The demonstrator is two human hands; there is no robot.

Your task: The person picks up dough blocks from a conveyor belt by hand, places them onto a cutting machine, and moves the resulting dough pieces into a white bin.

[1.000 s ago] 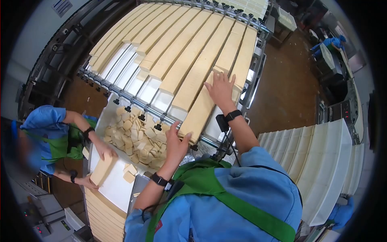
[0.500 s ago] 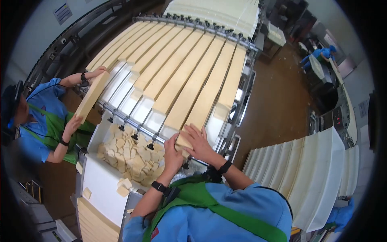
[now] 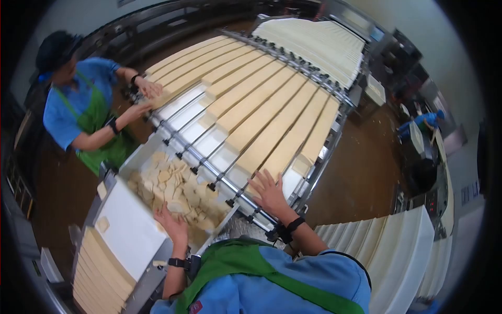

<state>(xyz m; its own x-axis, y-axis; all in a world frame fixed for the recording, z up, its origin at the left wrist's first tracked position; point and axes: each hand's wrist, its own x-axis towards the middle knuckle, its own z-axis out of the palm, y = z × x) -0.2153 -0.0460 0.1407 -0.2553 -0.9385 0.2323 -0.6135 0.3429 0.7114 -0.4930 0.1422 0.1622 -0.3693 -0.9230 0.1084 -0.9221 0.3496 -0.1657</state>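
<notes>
Fingers [image 3: 269,178] of the right hand [image 3: 272,197] spread wide on the near end of a long pale block [image 3: 292,149]. The left hand [image 3: 172,225], spread too, is by the scraps [image 3: 172,183] in a bin [image 3: 140,157]. A metal bar [image 3: 194,155] runs between them. Another person [image 3: 91,110] stands across.

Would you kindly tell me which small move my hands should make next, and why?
I would probably bring your left hand to the near end of the long pale block, since only your right hand is there, while the left is out over the scraps.
</notes>
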